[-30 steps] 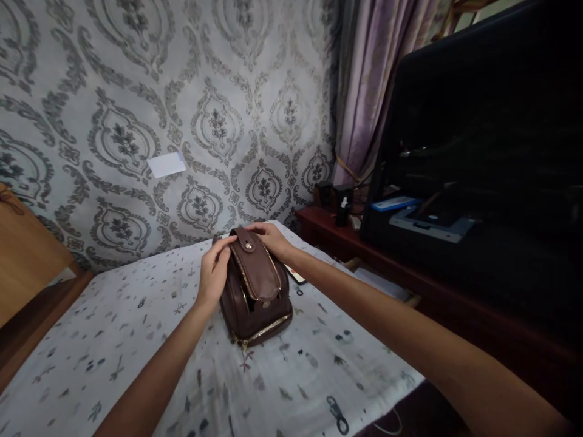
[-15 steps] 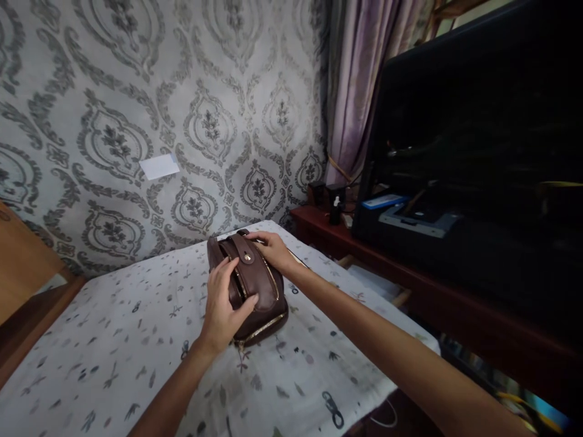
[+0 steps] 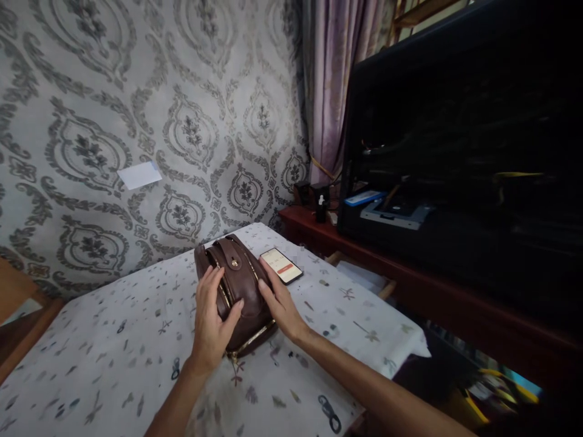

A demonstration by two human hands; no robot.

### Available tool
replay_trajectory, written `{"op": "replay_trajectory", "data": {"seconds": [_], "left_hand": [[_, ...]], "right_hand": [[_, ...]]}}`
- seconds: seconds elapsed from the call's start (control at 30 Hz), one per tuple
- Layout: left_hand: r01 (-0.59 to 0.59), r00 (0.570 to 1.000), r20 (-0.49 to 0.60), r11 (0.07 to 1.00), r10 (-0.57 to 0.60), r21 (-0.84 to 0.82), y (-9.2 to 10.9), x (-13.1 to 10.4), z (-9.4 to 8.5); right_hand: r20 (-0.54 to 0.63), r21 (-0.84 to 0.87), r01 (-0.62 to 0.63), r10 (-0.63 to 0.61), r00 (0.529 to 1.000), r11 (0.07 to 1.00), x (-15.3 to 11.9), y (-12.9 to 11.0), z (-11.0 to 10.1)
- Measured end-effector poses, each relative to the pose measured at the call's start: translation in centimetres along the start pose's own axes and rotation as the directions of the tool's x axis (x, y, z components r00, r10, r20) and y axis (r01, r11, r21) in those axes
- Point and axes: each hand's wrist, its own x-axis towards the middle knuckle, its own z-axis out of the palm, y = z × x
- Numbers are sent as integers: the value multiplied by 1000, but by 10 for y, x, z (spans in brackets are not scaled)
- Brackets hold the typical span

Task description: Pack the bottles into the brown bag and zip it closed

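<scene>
A dark brown leather bag with gold zippers and a snap tab lies on the patterned white cloth. My left hand rests along its left side, fingers and thumb apart on the leather near an open zipper gap. Against the bag's right side lies my right hand, its fingers stretched out and its thumb on the upper face. Just beyond those fingers a phone with a lit screen lies face up on the cloth. What is inside the bag is hidden.
The cloth-covered table meets a patterned wall. On the right stands a dark red desk with a large black screen and a small dark bottle. An open drawer juts out below. A wooden piece is at left.
My right hand has moved from the bag's far end back along its right side toward me, and the phone has come into view. My left hand stays on the bag. The view has shifted right.
</scene>
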Motion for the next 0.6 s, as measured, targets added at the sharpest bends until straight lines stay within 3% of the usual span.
{"op": "replay_trajectory", "data": {"seconds": [0.17,0.27,0.4,0.6], "left_hand": [[31,999,-29,999,-31,-9,2,-6,4],[78,996,-25,995,-80,-58,1,-9,5],[204,978,7,961,-206,-188,0,0,1],[392,911,28,845,-411,-364,-19,36,-3]], "right_hand": [[24,11,-8,8,1000,1000,-3,-2,4],[23,27,16,-16,1000,1000,9,-2,1],[106,86,4,-13,994,996,47,-1,-3],[265,122,-115,79,961,986,112,0,6]]}}
